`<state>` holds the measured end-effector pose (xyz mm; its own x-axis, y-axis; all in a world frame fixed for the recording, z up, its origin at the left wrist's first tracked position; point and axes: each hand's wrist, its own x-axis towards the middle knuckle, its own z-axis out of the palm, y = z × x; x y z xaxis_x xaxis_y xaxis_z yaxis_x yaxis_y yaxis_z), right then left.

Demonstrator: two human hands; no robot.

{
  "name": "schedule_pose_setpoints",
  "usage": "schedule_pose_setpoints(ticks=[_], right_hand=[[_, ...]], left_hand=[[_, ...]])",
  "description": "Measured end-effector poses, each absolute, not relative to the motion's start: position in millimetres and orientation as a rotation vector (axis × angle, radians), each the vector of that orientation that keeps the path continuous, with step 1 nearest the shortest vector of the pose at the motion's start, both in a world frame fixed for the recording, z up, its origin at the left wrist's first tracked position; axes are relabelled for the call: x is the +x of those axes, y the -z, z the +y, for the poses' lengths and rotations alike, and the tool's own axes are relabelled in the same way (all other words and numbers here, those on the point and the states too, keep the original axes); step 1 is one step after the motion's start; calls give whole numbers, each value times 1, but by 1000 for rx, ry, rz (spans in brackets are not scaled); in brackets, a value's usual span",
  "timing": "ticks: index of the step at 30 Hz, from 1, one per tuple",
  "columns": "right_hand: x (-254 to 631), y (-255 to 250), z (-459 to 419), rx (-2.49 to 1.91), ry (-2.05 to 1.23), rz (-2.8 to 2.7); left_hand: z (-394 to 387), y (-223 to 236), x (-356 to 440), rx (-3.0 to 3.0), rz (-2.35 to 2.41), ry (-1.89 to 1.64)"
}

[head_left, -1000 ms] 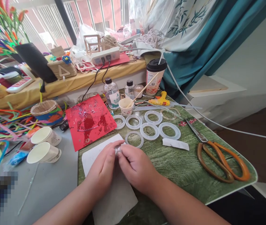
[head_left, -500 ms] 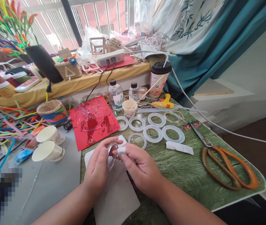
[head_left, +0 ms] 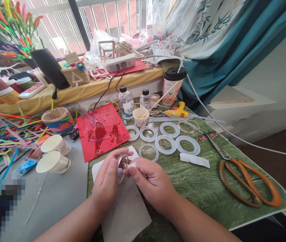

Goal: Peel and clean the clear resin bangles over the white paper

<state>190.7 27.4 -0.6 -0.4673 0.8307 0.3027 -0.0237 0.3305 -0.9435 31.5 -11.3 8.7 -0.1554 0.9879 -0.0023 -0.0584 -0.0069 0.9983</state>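
My left hand (head_left: 105, 181) is closed around one side of a clear ring (head_left: 119, 176), bangle-sized and held upright on edge. Between the thumb and fingers of my right hand (head_left: 154, 181) is a small white folded piece (head_left: 132, 165) that looks like paper; its fingertips reach the ring's inner edge. Below both hands a white sheet (head_left: 126, 215) lies on the green table. Just beyond them are several translucent ring moulds (head_left: 165, 151), and a torn white strip (head_left: 194, 160) rests to their right.
Large scissors (head_left: 239, 164) with orange handles lie at the right. A red sheet (head_left: 90, 148) with glossy blotches is at the left, near paper cups (head_left: 49, 164). Behind stand a bottle (head_left: 125, 107), a cup with a stick (head_left: 139, 122), a yellow glue gun (head_left: 180, 111) and a lidded drink cup (head_left: 168, 84).
My hands, pressed together around the ring one second ago, have moved apart, bringing the ring and the white piece into sight. Lately the ring has tilted slightly. The view has shifted a little left.
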Motion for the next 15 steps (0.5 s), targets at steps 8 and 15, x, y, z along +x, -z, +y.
schedule_pose_setpoints(ticks=[8,15], right_hand=[[188,5,26,-762,-1190,-1822],[186,6,26,-774,-1167,-1786]], left_hand=[[-9,0,26,1359,1331,-1172],[-11,3,22,1420,1302,-1076]])
